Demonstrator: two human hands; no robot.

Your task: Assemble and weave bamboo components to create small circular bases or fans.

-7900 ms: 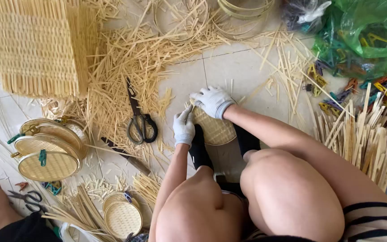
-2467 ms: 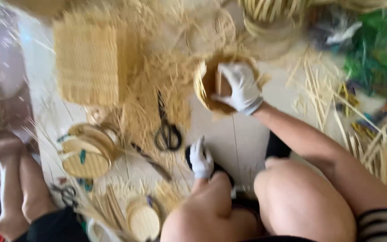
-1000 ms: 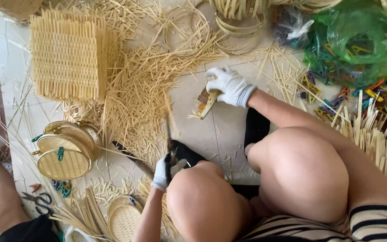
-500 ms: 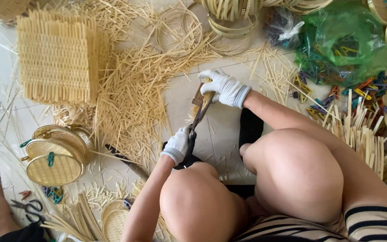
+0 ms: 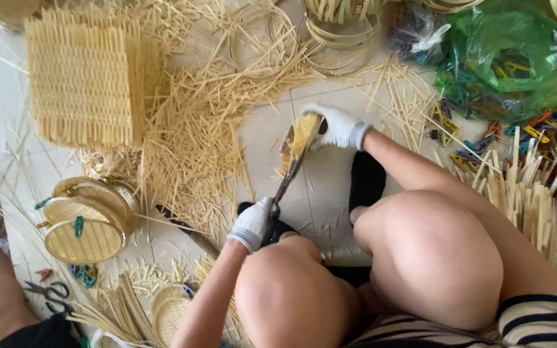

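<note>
**Scissors at the rim of a woven disc**

The left hand (image 5: 253,223), in a white glove, is closed round the handles of a pair of scissors (image 5: 285,187); the blades slant up to the edge of a small round woven bamboo disc (image 5: 300,134); whether the blades are parted cannot be told. The right hand (image 5: 340,125), also gloved, pinches the disc by its far edge and holds it tilted above the pale tiled floor (image 5: 320,187), just beyond the knees. Loose bamboo splints (image 5: 191,138) lie heaped to the left of the disc; a square woven mat (image 5: 78,80) lies farther left; stacked round woven lids (image 5: 85,222) sit near the lower left; a green plastic bag (image 5: 507,55) lies at the upper right, with coloured clips (image 5: 536,125) just below it.
</note>
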